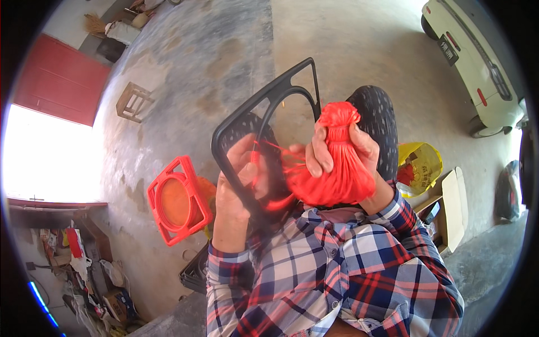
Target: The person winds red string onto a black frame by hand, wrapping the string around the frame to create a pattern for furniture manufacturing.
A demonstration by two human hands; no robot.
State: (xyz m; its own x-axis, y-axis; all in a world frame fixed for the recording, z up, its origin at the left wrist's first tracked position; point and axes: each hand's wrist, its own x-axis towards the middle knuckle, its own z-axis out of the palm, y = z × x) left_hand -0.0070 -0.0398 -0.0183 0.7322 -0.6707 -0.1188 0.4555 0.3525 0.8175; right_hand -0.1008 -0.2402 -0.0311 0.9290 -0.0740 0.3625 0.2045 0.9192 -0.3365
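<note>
My right hand [366,147] is closed round the neck of a red strand bundle [337,182], shaped like a tassel, its loose strands hanging toward my lap. On the left, my left hand [241,180] is closed on a thin red piece [254,163], blurred and too small to name. A few red strands stretch from the bundle toward those fingers. Between my arms a black plastic frame [264,91] with a round opening stands tilted over my legs; my left hand lies partly behind its side bar. Below it shows a red curved edge [279,203], partly hidden.
Red plastic frames [190,230] with round openings stand to my left, black ones [193,275] beside my hip. On my right are a yellow bag [429,168] and an open cardboard box [453,208]. A wooden stool [132,101] and a parked vehicle [477,67] stand farther off.
</note>
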